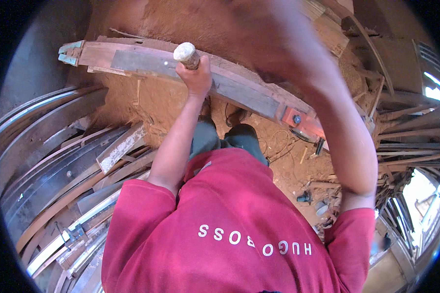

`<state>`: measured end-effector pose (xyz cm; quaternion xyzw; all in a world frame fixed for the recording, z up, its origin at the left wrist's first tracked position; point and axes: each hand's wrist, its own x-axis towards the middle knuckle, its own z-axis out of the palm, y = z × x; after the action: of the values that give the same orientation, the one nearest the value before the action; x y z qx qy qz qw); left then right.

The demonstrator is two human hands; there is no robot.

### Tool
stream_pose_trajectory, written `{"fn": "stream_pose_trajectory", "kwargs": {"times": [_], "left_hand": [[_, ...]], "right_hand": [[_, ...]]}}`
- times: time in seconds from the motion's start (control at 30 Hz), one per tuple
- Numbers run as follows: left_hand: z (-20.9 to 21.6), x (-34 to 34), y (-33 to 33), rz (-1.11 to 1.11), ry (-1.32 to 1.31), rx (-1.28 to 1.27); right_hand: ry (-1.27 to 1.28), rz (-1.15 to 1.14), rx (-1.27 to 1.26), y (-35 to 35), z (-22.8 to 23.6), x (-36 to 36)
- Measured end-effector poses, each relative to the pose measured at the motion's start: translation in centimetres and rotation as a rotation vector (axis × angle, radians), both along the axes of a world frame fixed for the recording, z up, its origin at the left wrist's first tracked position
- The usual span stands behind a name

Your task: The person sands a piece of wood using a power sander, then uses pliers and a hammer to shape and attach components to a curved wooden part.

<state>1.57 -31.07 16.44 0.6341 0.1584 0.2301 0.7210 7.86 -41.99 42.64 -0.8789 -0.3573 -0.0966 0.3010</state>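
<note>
My left hand (198, 78) is closed round a stout, upright wooden chisel handle (186, 52) with a pale, battered round top. The blade is hidden beneath my fist. Under that hand a long workbench beam (249, 96) runs across in front of me, with a dark grey board lying along it. High and close to the camera, my right hand (274, 34) is raised over the beam's far right side. Motion smears it, so neither its fingers nor anything in them can be made out.
A red electric power tool (300, 122) rests at the bench's right end, near a cable (283, 149) on the sawdust-covered floor. Long boards (58, 166) are stacked on the left, with a bar clamp (73, 234) among them. More timber strips (408, 151) lie on the right.
</note>
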Motion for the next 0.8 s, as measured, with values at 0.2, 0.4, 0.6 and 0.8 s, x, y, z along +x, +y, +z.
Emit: {"fn": "stream_pose_trajectory", "kwargs": {"times": [0.2,0.4,0.6,0.8], "left_hand": [[2.2,-0.2,-0.4,0.046,-0.061,0.11],[1.1,-0.2,0.3,0.038,-0.006,0.088],[2.0,0.1,-0.5,0.04,-0.098,-0.011],[1.1,0.4,-0.6,0.039,-0.16,0.147]], "right_hand": [[0.284,0.146,-0.413,0.4,-1.0,0.7],[-0.39,0.174,-0.563,3.3,8.5,2.3],[0.362,0.05,-0.507,0.2,-2.9,-0.6],[0.084,0.004,-0.154,3.5,-0.1,-0.9]]}}
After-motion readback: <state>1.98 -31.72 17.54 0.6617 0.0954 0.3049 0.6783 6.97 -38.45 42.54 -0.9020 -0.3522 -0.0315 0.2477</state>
